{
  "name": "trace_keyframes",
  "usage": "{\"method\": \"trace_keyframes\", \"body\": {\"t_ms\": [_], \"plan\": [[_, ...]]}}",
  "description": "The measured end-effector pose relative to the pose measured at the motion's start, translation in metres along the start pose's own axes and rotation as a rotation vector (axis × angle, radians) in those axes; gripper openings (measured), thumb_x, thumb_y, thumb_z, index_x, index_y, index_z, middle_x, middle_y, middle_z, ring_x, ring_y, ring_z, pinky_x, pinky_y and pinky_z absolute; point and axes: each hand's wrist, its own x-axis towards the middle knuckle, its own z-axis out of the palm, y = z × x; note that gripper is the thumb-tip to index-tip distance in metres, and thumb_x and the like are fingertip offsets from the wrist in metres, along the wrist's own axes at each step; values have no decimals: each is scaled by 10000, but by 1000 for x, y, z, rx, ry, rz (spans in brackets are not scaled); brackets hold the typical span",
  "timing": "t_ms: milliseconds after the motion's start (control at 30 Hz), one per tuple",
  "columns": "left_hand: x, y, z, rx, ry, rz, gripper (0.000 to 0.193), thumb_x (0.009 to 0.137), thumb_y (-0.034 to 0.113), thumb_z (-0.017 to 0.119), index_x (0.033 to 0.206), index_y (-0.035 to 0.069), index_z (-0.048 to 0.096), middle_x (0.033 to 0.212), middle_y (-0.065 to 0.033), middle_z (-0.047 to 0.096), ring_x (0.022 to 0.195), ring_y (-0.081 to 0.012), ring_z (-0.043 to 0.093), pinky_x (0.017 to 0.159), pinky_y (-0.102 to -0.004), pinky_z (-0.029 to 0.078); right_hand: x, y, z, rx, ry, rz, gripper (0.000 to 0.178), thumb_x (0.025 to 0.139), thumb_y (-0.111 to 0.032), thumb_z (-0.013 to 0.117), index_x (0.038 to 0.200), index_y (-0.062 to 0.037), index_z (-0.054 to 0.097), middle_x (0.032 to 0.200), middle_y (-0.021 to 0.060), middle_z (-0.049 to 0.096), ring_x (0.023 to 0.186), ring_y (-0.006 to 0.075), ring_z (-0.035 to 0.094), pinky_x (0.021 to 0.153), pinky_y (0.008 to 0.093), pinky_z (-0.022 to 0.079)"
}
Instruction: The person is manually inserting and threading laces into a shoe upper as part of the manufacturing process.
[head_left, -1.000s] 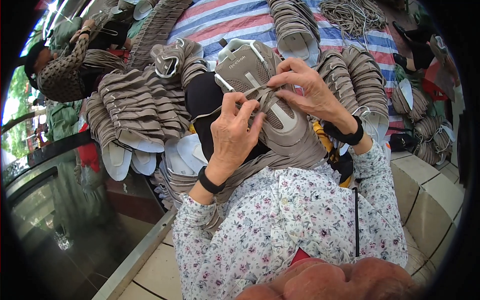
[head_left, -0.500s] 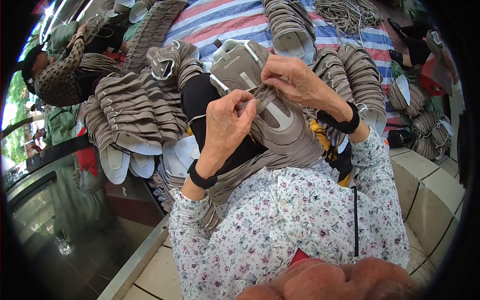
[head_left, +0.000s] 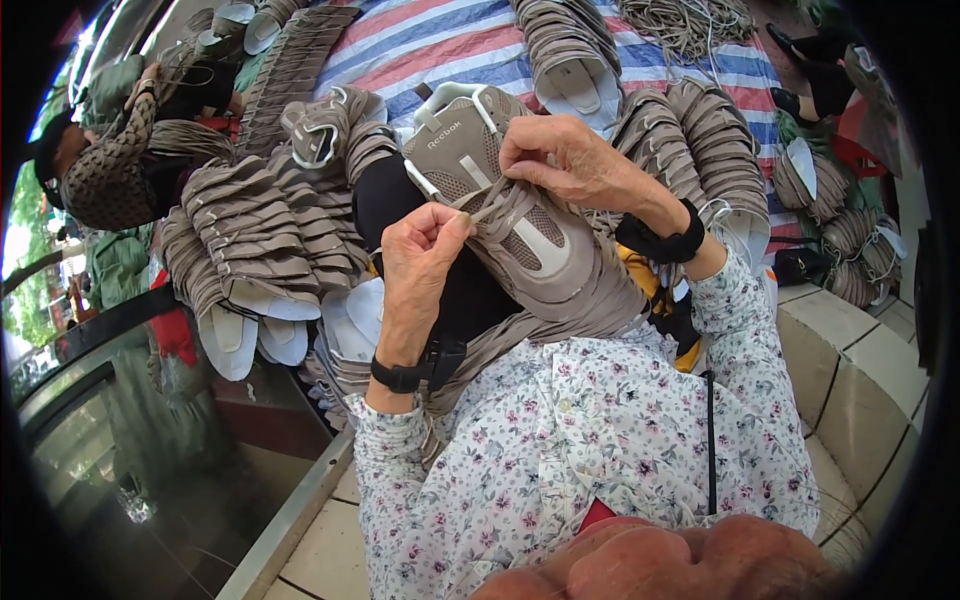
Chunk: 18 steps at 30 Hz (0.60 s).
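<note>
A taupe sneaker upper [head_left: 548, 285] with pale trim lies across my lap, its toe toward me and its tongue pointing away. Over its throat runs a taupe shoelace [head_left: 487, 203], crossed in the middle. On the near left side, my left hand [head_left: 420, 262] is closed in a pinch on one part of the lace. My right hand [head_left: 575, 160] pinches the lace from the other side, thumb and forefinger pressed together. The fingers partly hide the eyelets.
Nested stacks of taupe uppers stand left [head_left: 250, 225] and right [head_left: 705, 140]. Loose laces [head_left: 690, 25] are heaped on a striped sheet [head_left: 440, 50]. A co-worker [head_left: 110, 175] sits at far left, beyond a dark glossy surface [head_left: 150, 470]. A tiled ledge [head_left: 840, 350] is on the right.
My hands have spread further apart, the left moving left and downward, the right slightly left. More of the crossed lace now shows between them.
</note>
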Motion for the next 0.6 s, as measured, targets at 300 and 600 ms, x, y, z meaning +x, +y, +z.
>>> {"method": "trace_keyframes", "body": {"t_ms": [300, 600], "plan": [[3, 4, 17, 389, 27, 143, 115, 890, 73, 706, 937, -27, 676, 710, 67, 558, 606, 8, 436, 537, -155, 364, -5, -1, -5, 62, -37, 94, 121, 896, -80, 648, 893, 19, 578, 800, 65, 550, 743, 155, 485, 694, 291, 416], [2, 7, 24, 504, 93, 281, 126, 786, 27, 730, 903, 9, 689, 565, 8, 491, 492, -40, 399, 472, -203, 330, -4, -10, -9, -4, -54, 119, 133, 921, -104, 637, 913, 18, 583, 758, 43, 568, 695, 119, 497, 614, 303, 420]]}}
